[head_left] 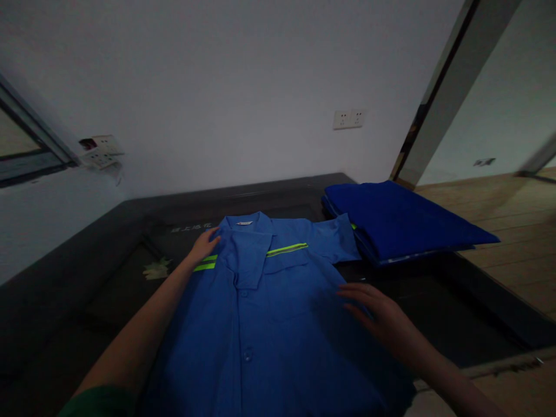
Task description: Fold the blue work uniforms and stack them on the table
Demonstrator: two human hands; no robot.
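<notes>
A blue work shirt with neon yellow-green stripes lies front up, buttoned, on a dark table. My left hand rests flat on the shirt's left shoulder near the collar, fingers stretched out. My right hand hovers or lies at the shirt's right side edge, fingers spread and flat. Neither hand grips anything. The right sleeve sticks out toward the far right.
A stack of folded dark blue garments lies at the table's far right corner. A pale leaf-like mark shows on the tabletop at left. Wall sockets are behind; wooden floor lies to the right.
</notes>
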